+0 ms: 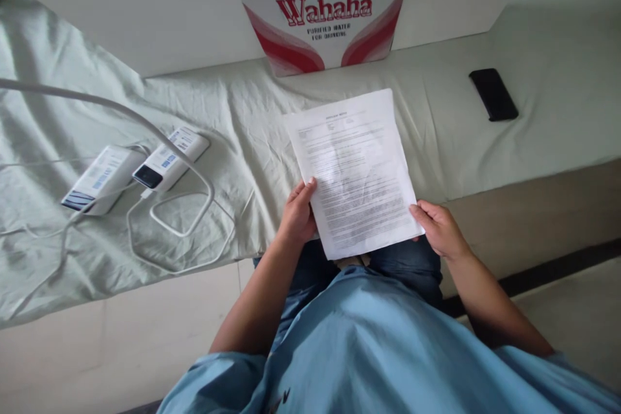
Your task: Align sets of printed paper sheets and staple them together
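Note:
A white printed sheet of paper [354,168] is held over my lap, its far end reaching above the pale green sheet of the bed [252,142]. My left hand [297,213] grips the paper's left edge, thumb on top. My right hand [439,228] holds the lower right corner. The text on the page is too small to read.
A red and white Wahaha water carton [323,10] stands at the back against the wall. A black phone [493,94] lies on the bed at the right. Two white power banks [169,158] [99,179] with white cables [184,233] lie at the left.

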The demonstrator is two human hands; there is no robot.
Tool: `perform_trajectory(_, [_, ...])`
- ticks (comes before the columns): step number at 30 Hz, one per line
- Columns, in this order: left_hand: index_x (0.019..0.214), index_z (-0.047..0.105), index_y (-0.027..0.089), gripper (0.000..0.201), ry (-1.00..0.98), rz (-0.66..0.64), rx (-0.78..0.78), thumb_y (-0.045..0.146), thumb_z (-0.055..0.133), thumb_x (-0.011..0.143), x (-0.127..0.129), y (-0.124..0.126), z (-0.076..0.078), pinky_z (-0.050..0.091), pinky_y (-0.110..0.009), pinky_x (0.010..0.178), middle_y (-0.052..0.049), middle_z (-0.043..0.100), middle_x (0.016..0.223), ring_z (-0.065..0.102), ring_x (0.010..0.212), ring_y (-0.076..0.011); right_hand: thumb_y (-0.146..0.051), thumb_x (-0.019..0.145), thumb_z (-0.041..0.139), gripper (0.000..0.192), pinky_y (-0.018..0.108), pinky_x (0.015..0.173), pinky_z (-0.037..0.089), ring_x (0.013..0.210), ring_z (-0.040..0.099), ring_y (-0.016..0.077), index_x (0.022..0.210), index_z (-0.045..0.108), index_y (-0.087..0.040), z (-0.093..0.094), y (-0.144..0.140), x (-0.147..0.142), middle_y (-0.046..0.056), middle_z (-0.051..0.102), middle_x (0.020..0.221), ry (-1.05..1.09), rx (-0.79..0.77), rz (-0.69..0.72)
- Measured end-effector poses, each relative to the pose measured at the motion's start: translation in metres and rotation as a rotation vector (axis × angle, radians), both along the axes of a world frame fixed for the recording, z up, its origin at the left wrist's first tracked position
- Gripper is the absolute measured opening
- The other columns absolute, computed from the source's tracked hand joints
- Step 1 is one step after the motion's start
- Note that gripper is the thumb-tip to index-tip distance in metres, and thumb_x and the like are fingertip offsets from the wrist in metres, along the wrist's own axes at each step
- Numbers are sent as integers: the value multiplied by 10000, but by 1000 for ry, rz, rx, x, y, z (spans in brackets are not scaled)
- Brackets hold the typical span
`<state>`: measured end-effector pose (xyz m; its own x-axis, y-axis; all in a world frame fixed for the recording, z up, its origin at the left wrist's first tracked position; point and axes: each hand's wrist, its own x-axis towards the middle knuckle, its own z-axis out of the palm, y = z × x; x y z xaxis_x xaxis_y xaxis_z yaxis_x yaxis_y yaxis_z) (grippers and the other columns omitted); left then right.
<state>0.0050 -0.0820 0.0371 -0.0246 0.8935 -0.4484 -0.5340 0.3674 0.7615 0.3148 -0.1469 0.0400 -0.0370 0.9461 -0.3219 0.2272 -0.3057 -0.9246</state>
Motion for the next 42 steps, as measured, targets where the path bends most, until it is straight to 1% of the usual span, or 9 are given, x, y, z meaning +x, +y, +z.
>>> perform_trajectory(3, [995, 801, 192, 563, -42, -71, -72, 539, 1064, 639, 0, -4, 7, 727, -519, 938, -115, 848, 914, 847, 1059, -388, -762, 984, 700, 550, 304, 534, 500, 527, 612, 164, 765, 660, -259, 4, -10, -3, -17, 668, 575, 36, -10, 19])
perform_trajectory(9, [1007, 804, 173, 569, -15, -71, -86, 501, 1080, 632, -1, -12, 7, 725, -562, 972, -132, 853, 933, 848, 1076, -402, -826, 855, 799, 617, 289, 509, 555, 541, 686, 160, 886, 722, -214, -3, -26, -2, 56, 803, 747, 202, -271, 103])
perform_trajectory(17, [941, 805, 141, 446, 4, -47, -168, 451, 1031, 714, -11, 2, 6, 745, -479, 854, -144, 851, 905, 849, 871, -326, -806, 888, 778, 587, 310, 556, 585, 530, 678, 156, 861, 742, -221, -18, -64, -1, 69, 825, 773, 228, -323, 102])
perform_trajectory(21, [940, 839, 157, 534, 24, -159, -71, 553, 1066, 662, -11, 7, 8, 741, -449, 815, -138, 856, 894, 854, 868, -332, -758, 887, 808, 524, 391, 720, 666, 709, 780, 232, 884, 809, -234, -15, -70, 5, 86, 861, 882, 152, -320, 303])
perform_trajectory(23, [942, 851, 163, 532, 22, -234, -16, 602, 1036, 706, -9, 5, 9, 735, -444, 807, -141, 858, 897, 860, 917, -351, -700, 880, 849, 465, 449, 887, 690, 915, 829, 288, 985, 846, -247, -7, -61, 14, 96, 879, 1019, 113, -254, 343])
perform_trajectory(27, [899, 860, 169, 514, 15, -353, 23, 638, 1002, 746, -1, 0, 10, 706, -403, 695, -125, 847, 844, 844, 793, -316, -652, 933, 827, 531, 468, 1112, 643, 1163, 820, 282, 1336, 779, -310, 11, -21, 24, 103, 858, 1273, 152, -70, 41])
perform_trajectory(31, [862, 849, 163, 545, 30, -411, 29, 681, 980, 753, 11, -5, 13, 661, -349, 658, -106, 837, 813, 815, 726, -264, -662, 875, 884, 559, 449, 1182, 600, 1259, 783, 277, 1289, 772, -304, 12, 27, 8, 85, 844, 1323, 183, 140, -161])
perform_trajectory(36, [933, 834, 145, 598, 93, -422, 3, 711, 949, 774, 18, -4, 19, 641, -355, 716, -83, 812, 791, 778, 724, -242, -702, 883, 845, 470, 389, 844, 660, 894, 803, 257, 998, 810, -248, -6, 64, -15, 53, 847, 935, 193, 213, -329])
perform_trajectory(42, [857, 724, 200, 510, 251, -198, 161, 682, 891, 864, 11, 25, 27, 495, -231, 616, 8, 683, 738, 601, 650, -118, -698, 935, 778, 484, 311, 624, 538, 670, 661, 190, 859, 786, -220, -19, 74, -13, 20, 746, 746, -12, 226, -233])
